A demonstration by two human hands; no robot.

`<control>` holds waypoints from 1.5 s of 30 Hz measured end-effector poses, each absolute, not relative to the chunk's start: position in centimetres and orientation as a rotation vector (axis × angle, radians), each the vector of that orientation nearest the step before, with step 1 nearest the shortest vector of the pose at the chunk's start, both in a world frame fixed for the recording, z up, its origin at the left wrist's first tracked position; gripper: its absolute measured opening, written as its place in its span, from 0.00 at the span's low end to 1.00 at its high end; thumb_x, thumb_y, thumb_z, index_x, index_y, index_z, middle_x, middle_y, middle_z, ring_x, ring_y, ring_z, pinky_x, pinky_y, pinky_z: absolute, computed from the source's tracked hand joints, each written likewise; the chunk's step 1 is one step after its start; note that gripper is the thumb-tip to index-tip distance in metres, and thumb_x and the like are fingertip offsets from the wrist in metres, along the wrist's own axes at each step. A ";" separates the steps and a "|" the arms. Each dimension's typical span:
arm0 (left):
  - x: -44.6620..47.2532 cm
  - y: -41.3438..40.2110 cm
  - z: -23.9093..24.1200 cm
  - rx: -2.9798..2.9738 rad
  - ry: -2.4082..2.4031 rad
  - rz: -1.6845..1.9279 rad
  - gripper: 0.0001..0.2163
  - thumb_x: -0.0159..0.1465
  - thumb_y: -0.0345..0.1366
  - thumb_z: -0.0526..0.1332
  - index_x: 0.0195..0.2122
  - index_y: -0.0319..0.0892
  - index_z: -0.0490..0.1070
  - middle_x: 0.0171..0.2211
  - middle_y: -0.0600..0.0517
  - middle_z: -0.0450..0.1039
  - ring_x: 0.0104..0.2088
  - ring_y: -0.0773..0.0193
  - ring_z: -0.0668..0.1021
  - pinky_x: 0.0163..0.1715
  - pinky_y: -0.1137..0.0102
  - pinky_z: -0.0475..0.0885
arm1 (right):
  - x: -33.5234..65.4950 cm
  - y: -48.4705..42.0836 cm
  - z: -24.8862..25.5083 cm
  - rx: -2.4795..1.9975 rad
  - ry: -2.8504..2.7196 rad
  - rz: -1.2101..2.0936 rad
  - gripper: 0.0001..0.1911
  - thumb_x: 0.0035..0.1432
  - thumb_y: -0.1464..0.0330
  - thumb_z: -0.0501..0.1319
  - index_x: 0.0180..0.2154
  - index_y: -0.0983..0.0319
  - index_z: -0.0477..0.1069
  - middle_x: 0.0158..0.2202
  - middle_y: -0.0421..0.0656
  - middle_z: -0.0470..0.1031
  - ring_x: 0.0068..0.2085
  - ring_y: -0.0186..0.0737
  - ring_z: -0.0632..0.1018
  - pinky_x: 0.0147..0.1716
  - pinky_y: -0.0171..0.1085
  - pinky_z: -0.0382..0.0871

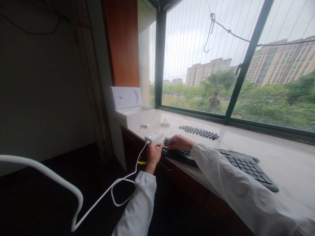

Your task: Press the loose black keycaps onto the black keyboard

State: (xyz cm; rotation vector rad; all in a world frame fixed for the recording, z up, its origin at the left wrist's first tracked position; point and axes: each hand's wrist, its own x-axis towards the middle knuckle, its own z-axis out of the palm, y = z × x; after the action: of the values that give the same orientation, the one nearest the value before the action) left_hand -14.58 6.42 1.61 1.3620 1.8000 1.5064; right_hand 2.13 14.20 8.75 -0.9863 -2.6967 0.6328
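Observation:
A black keyboard (189,158) lies along the front edge of the window ledge, its left part showing bare key sockets and its right part still bearing keys. At its left end, my left hand (154,154) is closed in a pinch; a thin pale thing shows at its fingertips, too small to name. Reaching over the sockets from the right, my right hand (180,143) has its fingers bent together near the left fingertips. What they pinch, if anything, is hidden. Behind the keyboard, loose black keycaps (199,132) lie in rows.
An open white box (134,118) stands at the ledge's left end. Near it are a small metallic item (143,126) and a white power strip (155,135), whose white cord (136,164) hangs down past my left arm. A window (197,111) runs behind the ledge.

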 end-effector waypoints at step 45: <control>-14.2 6.8 1.0 0.969 1.430 1.626 0.12 0.52 0.33 0.69 0.37 0.36 0.77 0.29 0.49 0.77 0.23 0.71 0.73 0.22 0.77 0.66 | 0.9 13.2 8.5 -1.097 -2.682 0.371 0.08 0.50 0.66 0.64 0.32 0.60 0.82 0.28 0.40 0.80 0.31 0.35 0.77 0.30 0.30 0.67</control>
State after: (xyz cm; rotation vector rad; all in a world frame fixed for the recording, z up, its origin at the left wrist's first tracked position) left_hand -14.17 6.79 0.96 0.9686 1.4296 1.6264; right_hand 0.90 13.25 8.49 -1.0973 -2.6817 0.3710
